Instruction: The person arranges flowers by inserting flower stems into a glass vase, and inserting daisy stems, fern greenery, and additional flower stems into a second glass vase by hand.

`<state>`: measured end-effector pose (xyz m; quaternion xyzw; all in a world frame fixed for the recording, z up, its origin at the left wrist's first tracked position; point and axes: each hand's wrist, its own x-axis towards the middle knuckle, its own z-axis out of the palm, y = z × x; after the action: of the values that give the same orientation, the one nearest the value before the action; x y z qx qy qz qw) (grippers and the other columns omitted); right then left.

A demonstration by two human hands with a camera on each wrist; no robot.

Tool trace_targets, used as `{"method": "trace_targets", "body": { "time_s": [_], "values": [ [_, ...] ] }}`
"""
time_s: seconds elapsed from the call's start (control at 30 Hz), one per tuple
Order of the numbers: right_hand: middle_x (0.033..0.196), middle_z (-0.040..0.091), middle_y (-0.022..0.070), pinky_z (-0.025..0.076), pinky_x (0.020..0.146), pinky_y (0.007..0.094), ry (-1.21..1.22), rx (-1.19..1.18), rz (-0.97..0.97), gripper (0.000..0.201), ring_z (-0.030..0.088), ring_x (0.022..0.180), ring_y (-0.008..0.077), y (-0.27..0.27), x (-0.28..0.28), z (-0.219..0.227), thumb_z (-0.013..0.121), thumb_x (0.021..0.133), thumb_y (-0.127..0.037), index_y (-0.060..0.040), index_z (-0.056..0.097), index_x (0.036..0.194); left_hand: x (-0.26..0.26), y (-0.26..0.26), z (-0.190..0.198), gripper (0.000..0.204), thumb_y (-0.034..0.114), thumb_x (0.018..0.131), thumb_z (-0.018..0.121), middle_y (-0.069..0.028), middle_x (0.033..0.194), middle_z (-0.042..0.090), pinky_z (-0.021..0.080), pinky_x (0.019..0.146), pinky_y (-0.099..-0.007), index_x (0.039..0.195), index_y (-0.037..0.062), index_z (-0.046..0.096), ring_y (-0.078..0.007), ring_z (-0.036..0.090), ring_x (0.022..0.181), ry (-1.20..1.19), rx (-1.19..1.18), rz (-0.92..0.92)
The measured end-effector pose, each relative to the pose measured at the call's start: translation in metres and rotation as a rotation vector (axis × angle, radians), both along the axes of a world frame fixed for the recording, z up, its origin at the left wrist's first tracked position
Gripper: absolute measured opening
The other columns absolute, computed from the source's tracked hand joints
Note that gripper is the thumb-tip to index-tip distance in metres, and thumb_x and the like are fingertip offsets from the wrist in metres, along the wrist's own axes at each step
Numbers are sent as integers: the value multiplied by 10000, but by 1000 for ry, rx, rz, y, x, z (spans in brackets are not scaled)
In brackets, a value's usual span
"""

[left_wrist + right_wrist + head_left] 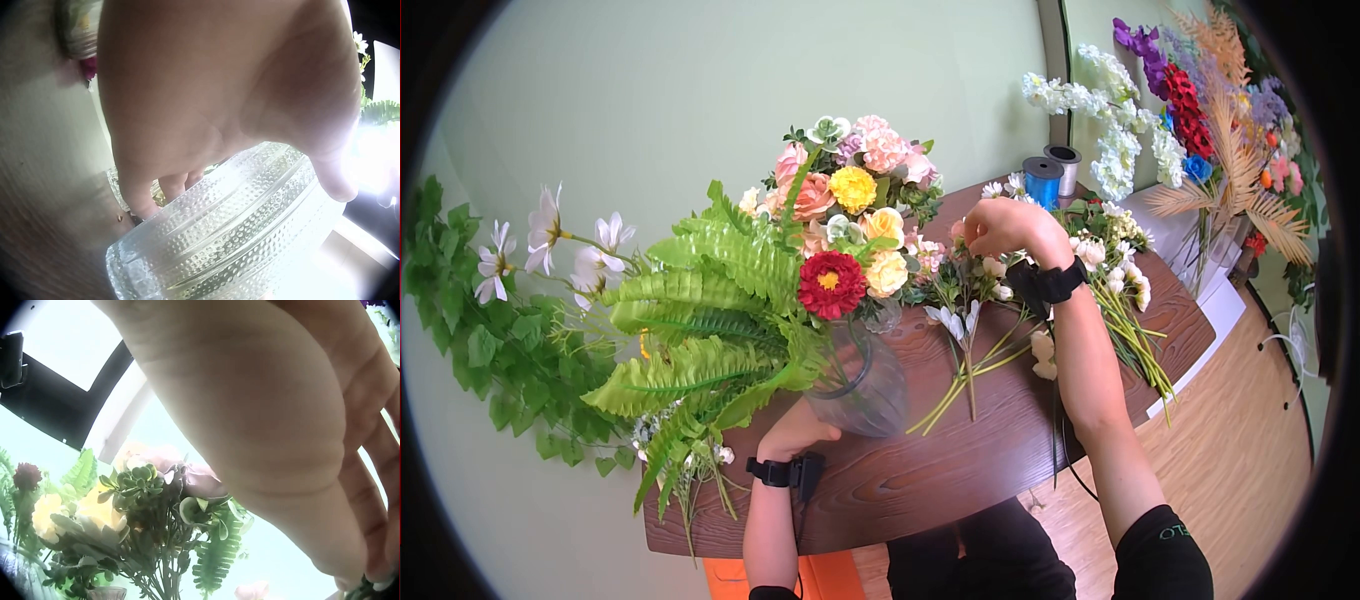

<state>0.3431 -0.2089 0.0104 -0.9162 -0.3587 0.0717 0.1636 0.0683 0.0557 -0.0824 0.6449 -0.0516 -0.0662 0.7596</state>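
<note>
Where the dark wooden worktop [960,470] meets the lower middle of the head view, the left hand [798,432] curls around the base of a dimpled glass vase [865,385]; the wrist view shows its fingers [140,200] and thumb wrapped against the beaded glass. Above the vase, at frame centre, stands a bouquet [850,220] with a red bloom [831,284] and fern fronds [700,310] spreading left. Right of centre, the right hand [1000,225] is bent down over loose flower stems [970,340] lying on the worktop, its fingertips pinching one small stem. Farther back sit two ribbon spools [1050,172], and tall flower sprays [1200,110] fill the upper right.
</note>
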Motion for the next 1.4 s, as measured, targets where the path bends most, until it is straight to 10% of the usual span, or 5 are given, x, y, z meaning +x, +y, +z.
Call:
{"method": "trace_targets", "body": {
  "time_s": [0.43,0.53,0.83,0.9,1.4],
  "values": [
    [753,698,44,510,610,348,-186,40,364,215,664,678,212,23,-22,-59,652,752,-241,-59,728,837,-1,-3,5,1262,412,540,930,-98,1497,369,295,1143,-388,1507,46,206,-222,363,1373,32,25,5],
    [739,660,89,508,690,369,-263,187,339,100,647,761,294,31,-16,-86,697,623,-181,-96,669,668,-2,-2,4,1257,405,547,930,-104,1498,365,296,1142,-391,1506,41,204,-226,363,1373,36,17,4],
    [837,693,166,538,678,417,-62,-166,93,224,682,789,331,56,-28,-56,632,668,-150,-19,714,831,-1,1,2,1242,383,566,928,-114,1498,355,301,1139,-406,1506,35,195,-233,365,1369,20,1,-4],
    [778,715,127,558,585,326,53,-101,121,240,707,662,191,48,-30,-42,619,795,-181,43,688,844,-1,0,2,1241,383,567,928,-115,1496,358,301,1139,-407,1506,36,195,-233,366,1367,28,1,-7],
    [796,715,111,556,662,310,235,-173,213,291,702,723,148,36,-9,-30,659,850,-231,47,693,930,0,0,2,1258,425,560,923,-115,1510,349,284,1147,-400,1508,37,192,-233,353,1380,-2,48,0]
  ]
}}
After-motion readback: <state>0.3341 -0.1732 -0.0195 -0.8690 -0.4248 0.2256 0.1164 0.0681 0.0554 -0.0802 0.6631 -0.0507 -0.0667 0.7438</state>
